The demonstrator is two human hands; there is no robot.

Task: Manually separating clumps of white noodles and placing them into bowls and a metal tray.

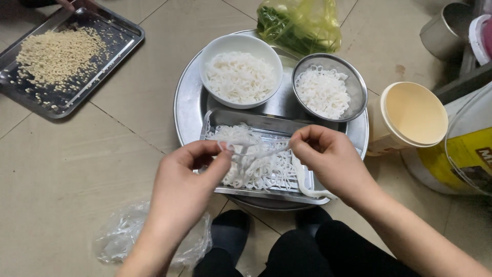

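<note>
Two hands pinch one white noodle strand [259,152]: your left hand [192,177] grips left end, right hand [328,156] grips right end; strand stretched crosswise above small steel tray [256,122], hands equally near.

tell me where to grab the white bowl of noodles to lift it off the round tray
Take the white bowl by its bare rim at the upper left, coming from above. That side is open; the steel bowl crowds its right, and the small tray and both hands sit below.
</note>
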